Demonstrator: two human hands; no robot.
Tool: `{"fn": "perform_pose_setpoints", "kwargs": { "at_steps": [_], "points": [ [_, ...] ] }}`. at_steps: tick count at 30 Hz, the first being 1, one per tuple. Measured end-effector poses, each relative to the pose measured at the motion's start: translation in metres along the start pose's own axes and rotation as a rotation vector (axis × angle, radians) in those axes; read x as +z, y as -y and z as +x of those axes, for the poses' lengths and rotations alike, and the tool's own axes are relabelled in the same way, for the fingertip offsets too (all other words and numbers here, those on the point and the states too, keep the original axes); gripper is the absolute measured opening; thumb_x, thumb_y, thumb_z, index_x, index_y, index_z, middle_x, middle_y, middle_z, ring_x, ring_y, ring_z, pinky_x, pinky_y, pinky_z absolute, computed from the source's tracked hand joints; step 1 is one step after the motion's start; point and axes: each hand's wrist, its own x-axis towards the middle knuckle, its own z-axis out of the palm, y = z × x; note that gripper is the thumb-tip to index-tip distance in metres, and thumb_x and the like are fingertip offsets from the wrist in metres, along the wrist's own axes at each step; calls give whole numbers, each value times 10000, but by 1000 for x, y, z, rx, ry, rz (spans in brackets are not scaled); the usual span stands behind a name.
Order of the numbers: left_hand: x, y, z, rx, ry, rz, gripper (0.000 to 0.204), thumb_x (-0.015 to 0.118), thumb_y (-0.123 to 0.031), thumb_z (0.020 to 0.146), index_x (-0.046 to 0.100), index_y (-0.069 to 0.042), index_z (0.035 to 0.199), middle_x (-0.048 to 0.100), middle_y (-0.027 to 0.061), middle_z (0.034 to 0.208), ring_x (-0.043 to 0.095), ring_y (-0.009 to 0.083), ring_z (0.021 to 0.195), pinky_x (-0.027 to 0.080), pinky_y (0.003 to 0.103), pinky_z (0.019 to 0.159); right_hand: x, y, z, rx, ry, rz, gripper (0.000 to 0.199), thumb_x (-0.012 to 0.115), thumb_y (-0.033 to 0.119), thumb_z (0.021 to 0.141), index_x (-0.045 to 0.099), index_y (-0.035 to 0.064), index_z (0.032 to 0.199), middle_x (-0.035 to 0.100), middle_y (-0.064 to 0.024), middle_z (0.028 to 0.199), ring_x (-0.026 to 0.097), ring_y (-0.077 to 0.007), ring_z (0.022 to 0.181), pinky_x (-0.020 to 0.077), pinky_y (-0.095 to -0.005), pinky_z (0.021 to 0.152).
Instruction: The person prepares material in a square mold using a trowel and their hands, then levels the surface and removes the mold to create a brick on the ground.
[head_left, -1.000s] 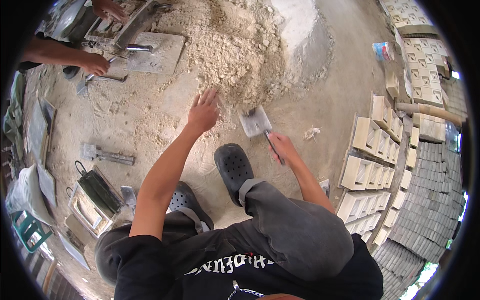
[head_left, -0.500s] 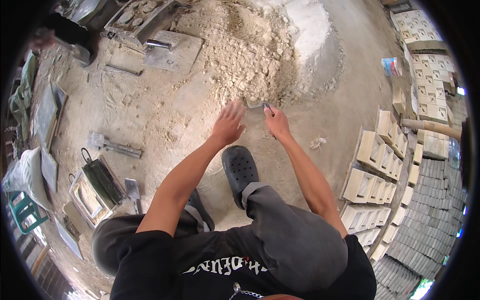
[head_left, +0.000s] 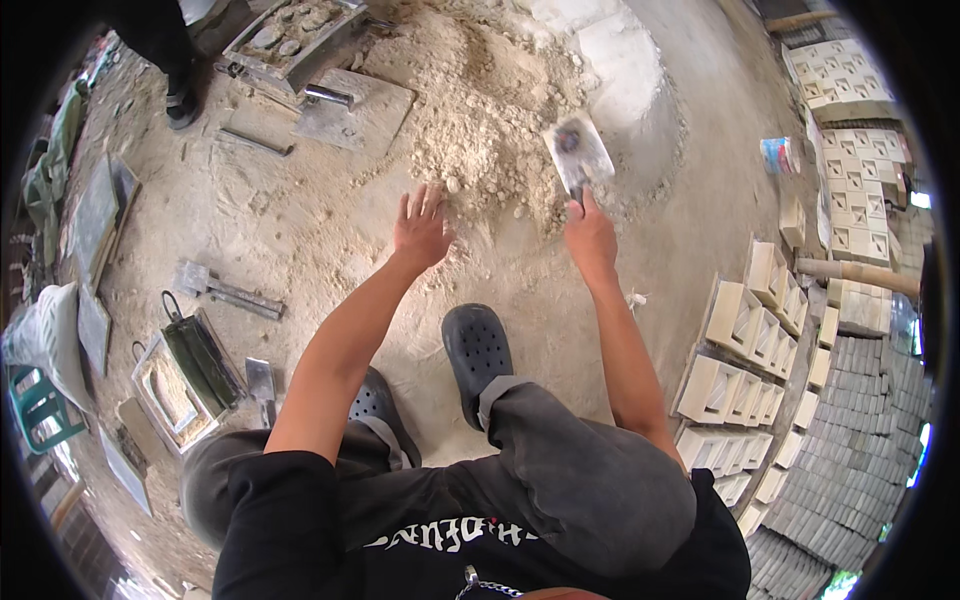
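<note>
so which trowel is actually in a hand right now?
The one at the sand pile: trowel gripped by the right hand. The other trowels lie untouched on the ground.

Clearance around the hands at the mound

Bare ground lies open between left hand [head_left: 420,232] and right hand [head_left: 590,237]. Ahead, the sand mound [head_left: 490,110] blocks passage. Rightward, rows of cast blocks [head_left: 745,330] stand well apart; the mould tray [head_left: 185,385] lies far left.

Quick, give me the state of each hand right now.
Left hand: open, fingers spread, holding nothing, over the pale sandy mortar pile.
Right hand: closed on the handle of a flat grey metal trowel.
</note>
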Motion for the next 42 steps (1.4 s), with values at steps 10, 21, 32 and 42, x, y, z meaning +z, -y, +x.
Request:
{"fn": "perform_pose_setpoints", "kwargs": {
  "at_steps": [10, 21, 32, 42],
  "points": [
    [3, -11, 3, 111, -58, -355, 816, 519, -522, 939, 199, -88, 1553, 122, 133, 1633, 97, 297, 1512, 157, 459, 1212, 105, 5, 105, -191, 49, 230, 507, 515, 359, 953, 541, 58, 1361, 656, -275, 1094, 634, -440, 1000, 511, -502, 826],
    [-14, 3, 12, 245, -108, -63, 791, 483, -527, 951, 187, -123, 1564, 91, 62, 1647, 75, 246, 1518, 85, 458, 1227, 14, 3, 65, -341, -53, -97, 416, 520, 320, 986, 550, 210, 1386, 658, -171, 879, 647, -339, 734, 520, -450, 651],
    [0, 8, 23, 133, -161, -115, 679, 472, -430, 965, 281, -107, 1531, 191, 84, 1625, 176, 240, 1499, 136, 436, 1220, 50, 5, 50, -344, 33, -4, 467, 524, 332, 988, 480, 244, 1445, 658, -152, 906, 652, -319, 746, 528, -444, 662],
    [2, 20, 13, 58, -167, -295, 790, 557, -443, 937, 201, -88, 1546, 197, 147, 1612, 195, 314, 1488, 212, 453, 1198, 52, 7, 53, -417, -16, 14, 411, 520, 352, 988, 569, 204, 1369, 665, -157, 805, 656, -343, 718, 525, -449, 641]
  ]
}}
